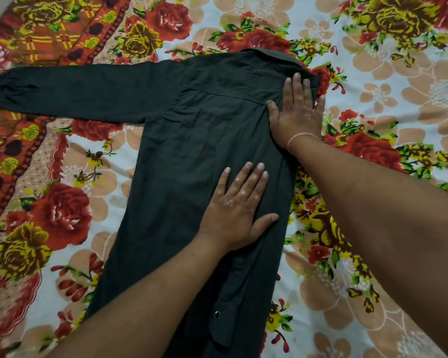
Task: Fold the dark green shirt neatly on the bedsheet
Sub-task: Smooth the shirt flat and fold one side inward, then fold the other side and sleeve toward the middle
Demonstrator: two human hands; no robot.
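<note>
One dark green shirt [192, 156] lies back-up on the floral bedsheet [373, 293], collar at the far end. Nearest us, one sleeve cuff [221, 324] with a single visible button [217, 314] lies folded down over the shirt's right side. Two hands in play: the left hand [237, 210] rests flat, fingers spread, pressing the middle of the shirt, gripping nothing. Farther up, the right hand [296, 112] lies flat and open on the shoulder by the collar [267, 54], one thin band [299, 137] at the wrist. The other sleeve [70, 93] stretches out left. No readable writing anywhere.
</note>
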